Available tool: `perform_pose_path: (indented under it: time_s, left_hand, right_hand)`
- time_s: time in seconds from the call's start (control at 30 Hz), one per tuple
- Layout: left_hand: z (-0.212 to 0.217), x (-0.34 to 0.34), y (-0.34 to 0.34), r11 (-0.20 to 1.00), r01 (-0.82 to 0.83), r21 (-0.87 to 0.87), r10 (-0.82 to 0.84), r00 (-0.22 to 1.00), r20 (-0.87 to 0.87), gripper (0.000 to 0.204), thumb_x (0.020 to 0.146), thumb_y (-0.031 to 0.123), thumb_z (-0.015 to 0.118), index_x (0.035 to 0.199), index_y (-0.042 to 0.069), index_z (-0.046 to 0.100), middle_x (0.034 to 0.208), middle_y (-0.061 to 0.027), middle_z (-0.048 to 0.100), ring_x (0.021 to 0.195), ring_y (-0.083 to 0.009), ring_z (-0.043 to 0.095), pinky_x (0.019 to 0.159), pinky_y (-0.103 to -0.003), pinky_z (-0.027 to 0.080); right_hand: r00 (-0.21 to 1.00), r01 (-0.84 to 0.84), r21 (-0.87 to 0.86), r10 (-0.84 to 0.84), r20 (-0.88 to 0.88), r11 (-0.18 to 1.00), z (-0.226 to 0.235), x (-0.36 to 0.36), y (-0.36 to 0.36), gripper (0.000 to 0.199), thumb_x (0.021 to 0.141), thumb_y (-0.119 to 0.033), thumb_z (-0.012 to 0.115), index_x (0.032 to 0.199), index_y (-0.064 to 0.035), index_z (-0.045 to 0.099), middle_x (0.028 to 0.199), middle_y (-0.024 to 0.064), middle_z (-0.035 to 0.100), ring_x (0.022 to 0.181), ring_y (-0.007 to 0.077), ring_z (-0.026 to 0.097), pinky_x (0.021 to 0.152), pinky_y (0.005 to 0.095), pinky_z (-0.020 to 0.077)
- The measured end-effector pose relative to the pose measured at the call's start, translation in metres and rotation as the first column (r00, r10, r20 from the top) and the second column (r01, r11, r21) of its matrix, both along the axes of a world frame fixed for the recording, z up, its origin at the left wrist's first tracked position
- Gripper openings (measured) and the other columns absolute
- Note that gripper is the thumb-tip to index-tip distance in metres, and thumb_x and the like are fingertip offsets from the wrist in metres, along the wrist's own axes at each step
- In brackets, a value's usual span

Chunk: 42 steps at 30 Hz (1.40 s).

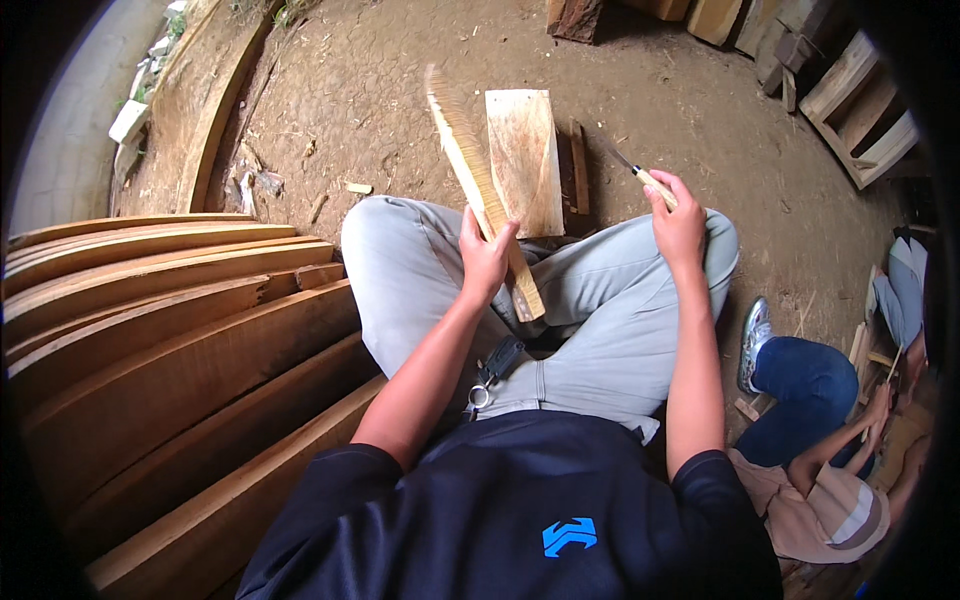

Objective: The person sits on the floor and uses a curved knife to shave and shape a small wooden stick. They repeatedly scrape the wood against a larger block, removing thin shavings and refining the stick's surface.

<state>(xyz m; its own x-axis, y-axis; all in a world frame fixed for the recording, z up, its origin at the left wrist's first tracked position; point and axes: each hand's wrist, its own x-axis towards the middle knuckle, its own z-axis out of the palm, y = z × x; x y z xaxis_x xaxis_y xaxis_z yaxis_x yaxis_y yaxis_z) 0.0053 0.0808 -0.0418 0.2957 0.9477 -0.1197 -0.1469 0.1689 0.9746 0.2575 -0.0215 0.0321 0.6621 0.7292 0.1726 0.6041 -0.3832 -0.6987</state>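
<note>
My left hand [486, 256] is closed around the lower part of a long, narrow wooden strip [466, 165]. The strip slants up and away to the left, and its near end rests between my thighs. One long face of it looks ridged. In my right hand [676, 215], above my right knee, is a knife [645, 176] with a pale handle, dark collar and thin blade pointing away to the left. Blade and strip are apart. Beyond my lap stands a pale wooden block [528, 160], partly behind the strip.
Stacked planks [190, 330] lie close on my left. A narrow wood piece [579, 168] is right of the block. Wooden frames [865, 110] and timber [715, 18] stand far right. Other people [815, 440] sit near on my right. Wood scraps [359, 188] lie on the dirt floor.
</note>
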Motion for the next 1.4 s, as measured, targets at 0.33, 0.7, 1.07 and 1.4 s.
perform_pose_path:
  time_s: [0.33, 0.7, 1.07, 1.4]
  left_hand:
    - [-0.008, 0.005, -0.003, 0.947, 0.257, -0.192, -0.274, 0.959, -0.071, 0.043, 0.081, 0.008, 0.066, 0.121, 0.001, 0.051, 0.101, -0.0043, 0.061, 0.090, -0.0122, 0.057, 0.082, -0.027, 0.046]
    - [-0.017, 0.005, -0.005, 0.951, 0.263, -0.165, -0.287, 0.947, -0.146, 0.039, 0.082, 0.008, 0.067, 0.118, 0.001, 0.051, 0.099, -0.0037, 0.060, 0.089, -0.0124, 0.057, 0.080, -0.028, 0.046]
    - [-0.012, 0.011, -0.005, 0.947, 0.242, -0.210, -0.267, 0.958, -0.101, 0.040, 0.082, 0.006, 0.065, 0.118, 0.001, 0.049, 0.102, -0.0058, 0.061, 0.089, -0.0135, 0.057, 0.079, -0.028, 0.047]
    - [-0.004, 0.010, -0.004, 0.933, 0.250, -0.260, -0.283, 0.954, -0.100, 0.037, 0.081, 0.007, 0.065, 0.115, 0.002, 0.050, 0.096, -0.0040, 0.059, 0.083, -0.0119, 0.055, 0.074, -0.027, 0.046]
  right_hand:
    - [1.000, 0.000, -0.075, 0.003, 0.030, 0.997, -0.001, 0.003, 0.006, 0.025, 0.090, -0.019, 0.064, 0.112, -0.0074, 0.065, 0.103, 0.0157, 0.070, 0.096, 0.0341, 0.067, 0.079, 0.0396, 0.0520]
    - [0.995, 0.012, 0.119, 0.000, -0.099, 0.993, -0.035, -0.030, 0.053, 0.023, 0.091, -0.025, 0.064, 0.104, -0.0060, 0.069, 0.096, 0.0161, 0.071, 0.091, 0.0343, 0.069, 0.076, 0.0398, 0.0542]
    - [0.999, -0.044, -0.238, 0.040, -0.021, 0.970, -0.069, -0.041, 0.044, 0.031, 0.088, -0.012, 0.062, 0.118, -0.0051, 0.057, 0.108, 0.0209, 0.060, 0.101, 0.0392, 0.060, 0.087, 0.0459, 0.0488]
    - [0.950, -0.101, -0.365, -0.019, -0.310, 0.925, -0.112, -0.026, 0.072, 0.036, 0.092, -0.014, 0.051, 0.124, -0.0083, 0.035, 0.125, 0.0220, 0.056, 0.116, 0.0417, 0.055, 0.093, 0.0506, 0.0441]
